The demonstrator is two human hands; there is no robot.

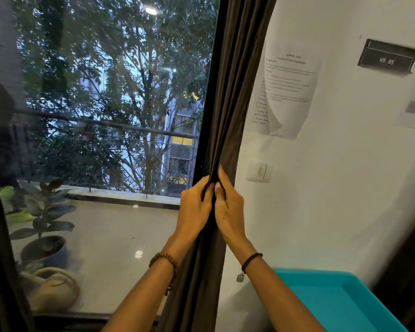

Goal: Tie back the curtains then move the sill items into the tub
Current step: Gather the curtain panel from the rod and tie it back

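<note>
A dark brown curtain point(235, 97) hangs gathered into a narrow bundle along the right edge of the window. My left hand point(195, 207) and my right hand point(229, 207) clasp the bundle at mid height, pressed side by side. A thin dark tie-back cord point(222, 185) runs over my right fingers and between both hands. A turquoise plastic tub point(340, 305) sits low at the right, its inside looking bare. The sill and its items are out of view.
A large glass pane point(110, 104) fills the left and middle, with a potted plant point(43, 226) and a woven bag point(53, 288) outside on the balcony floor. Paper sheets point(288, 89), a light switch point(260, 172) and a black wall sign point(387, 59) are on the white wall.
</note>
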